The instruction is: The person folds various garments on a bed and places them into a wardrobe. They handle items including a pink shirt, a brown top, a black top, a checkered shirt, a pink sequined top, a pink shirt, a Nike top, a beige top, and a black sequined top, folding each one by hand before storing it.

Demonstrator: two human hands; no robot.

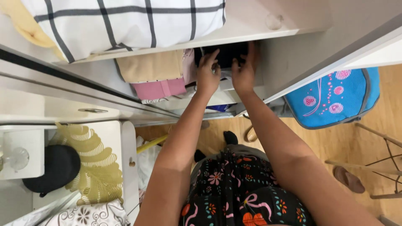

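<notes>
Both hands up in the wardrobe shelf: left hand (208, 75) and right hand (245, 71) on a folded black garment (226, 53), one at each end, fingers curled over its front edge. Grip narrow on both, holding the garment between them; garment sits at the right of the shelf, tucked under the upper shelf board (251, 25). No packages, labels or signs readable anywhere. Just left of the garment: folded beige cloth (150, 66) stacked on a pink folded piece (159, 88). Above, on the upper board: white bedding with dark grid lines (125, 23), yellow fabric (25, 25) at its left edge. Right of the wardrobe side panel: blue bag with pink dot pattern (335, 98), near a wooden floor (335, 146). Sandal (348, 179) on the floor, beside thin chair legs (377, 167). Lower left: white small desk (121, 146) with gold leaf-shaped mat (94, 163) and a black cap (54, 167) partly on it. Black floral dress (238, 192) fills bottom centre, blocking the floor below.
</notes>
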